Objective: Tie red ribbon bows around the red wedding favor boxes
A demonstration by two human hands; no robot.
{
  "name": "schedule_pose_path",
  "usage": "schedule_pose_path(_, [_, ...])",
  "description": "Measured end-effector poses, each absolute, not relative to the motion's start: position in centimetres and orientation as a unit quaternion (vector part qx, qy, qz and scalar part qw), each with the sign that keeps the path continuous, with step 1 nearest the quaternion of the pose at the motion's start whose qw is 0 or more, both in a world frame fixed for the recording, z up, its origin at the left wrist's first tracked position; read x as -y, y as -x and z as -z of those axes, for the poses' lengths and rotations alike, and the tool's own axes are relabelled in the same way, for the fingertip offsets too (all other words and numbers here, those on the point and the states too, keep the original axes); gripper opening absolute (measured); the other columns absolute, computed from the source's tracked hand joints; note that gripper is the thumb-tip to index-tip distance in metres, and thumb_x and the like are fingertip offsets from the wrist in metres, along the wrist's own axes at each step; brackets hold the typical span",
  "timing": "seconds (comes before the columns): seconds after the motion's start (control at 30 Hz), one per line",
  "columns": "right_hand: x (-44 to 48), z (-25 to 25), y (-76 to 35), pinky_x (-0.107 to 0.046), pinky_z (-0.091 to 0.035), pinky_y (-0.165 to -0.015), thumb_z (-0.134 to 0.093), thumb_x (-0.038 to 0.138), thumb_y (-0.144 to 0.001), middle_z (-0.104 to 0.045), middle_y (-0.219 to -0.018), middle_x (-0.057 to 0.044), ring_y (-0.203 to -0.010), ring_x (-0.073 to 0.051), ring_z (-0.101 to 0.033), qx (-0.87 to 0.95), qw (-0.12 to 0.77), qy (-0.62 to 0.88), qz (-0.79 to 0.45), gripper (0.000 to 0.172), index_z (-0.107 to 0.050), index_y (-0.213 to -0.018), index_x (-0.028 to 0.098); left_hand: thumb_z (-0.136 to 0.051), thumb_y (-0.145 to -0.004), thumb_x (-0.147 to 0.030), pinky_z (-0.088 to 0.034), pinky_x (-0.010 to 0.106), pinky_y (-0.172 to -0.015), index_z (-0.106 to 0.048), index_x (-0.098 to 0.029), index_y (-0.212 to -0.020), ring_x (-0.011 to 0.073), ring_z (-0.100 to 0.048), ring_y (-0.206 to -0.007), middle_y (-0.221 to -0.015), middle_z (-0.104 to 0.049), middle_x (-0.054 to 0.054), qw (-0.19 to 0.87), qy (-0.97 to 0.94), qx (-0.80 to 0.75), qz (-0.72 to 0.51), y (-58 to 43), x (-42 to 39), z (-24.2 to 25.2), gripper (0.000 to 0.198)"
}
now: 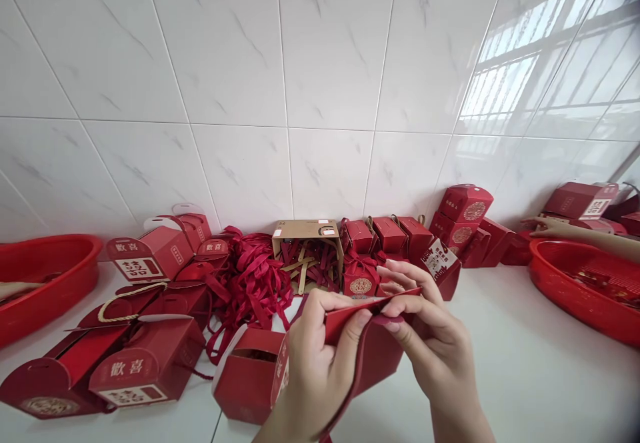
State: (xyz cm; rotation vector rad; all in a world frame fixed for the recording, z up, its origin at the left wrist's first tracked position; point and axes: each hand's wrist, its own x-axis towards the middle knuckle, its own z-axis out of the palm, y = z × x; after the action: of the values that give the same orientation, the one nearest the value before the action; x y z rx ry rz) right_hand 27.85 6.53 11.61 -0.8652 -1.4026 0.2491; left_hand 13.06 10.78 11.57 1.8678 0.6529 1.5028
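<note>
A partly folded red card box (383, 356) is held up near the lower middle. My left hand (320, 363) grips its left panel, with the thumb on the inner side and the fingers behind. My right hand (430, 336) pinches the upper edge and a rounded flap between thumb and index finger, its other fingers raised. Just left of my left hand, a folded red box (250, 373) lies on the white surface. Behind my hands stands a small red box with a ribbon bow (361, 277).
Red ribbon (250, 269) lies beside an open cardboard box (305, 229) of ribbon pieces. Red boxes (150, 363) crowd the left and line the tiled wall. Red basins stand at the left (65, 276) and right (565, 296). Another person's arm (585, 233) reaches in from the right.
</note>
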Motion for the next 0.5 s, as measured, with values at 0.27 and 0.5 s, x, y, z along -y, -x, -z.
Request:
schedule_pose_path(0.27, [-6.44, -11.69, -27.94, -0.034, -0.052, -0.096, -0.061, 0.012, -0.089, -0.047, -0.134, -0.004, -0.125, -0.023, -0.050, 0.631, 0.663, 0.392, -0.093, 0.017, -0.068, -0.093, 0.027, -0.060, -0.091, -0.020, -0.049, 0.012, -0.075, -0.054, -0.027, -0.093, 0.0060, -0.065, -0.083, -0.086, -0.067, -0.007, 0.314, -0.710, -0.255, -0.576, -13.28, -10.72, -11.57, 0.010])
schedule_pose_path(0.5, [-7.05, -11.30, -27.53, -0.037, -0.052, -0.094, -0.065, 0.011, -0.086, -0.051, -0.129, -0.004, -0.114, -0.022, -0.059, 0.590, 0.718, 0.358, -0.088, 0.021, -0.064, -0.097, 0.028, -0.058, -0.091, -0.013, -0.051, 0.018, -0.078, -0.053, -0.025, -0.096, 0.0089, -0.065, -0.086, -0.091, -0.067, -0.003, 0.327, -0.719, -0.197, -0.581, -13.21, -10.70, -11.49, 0.014])
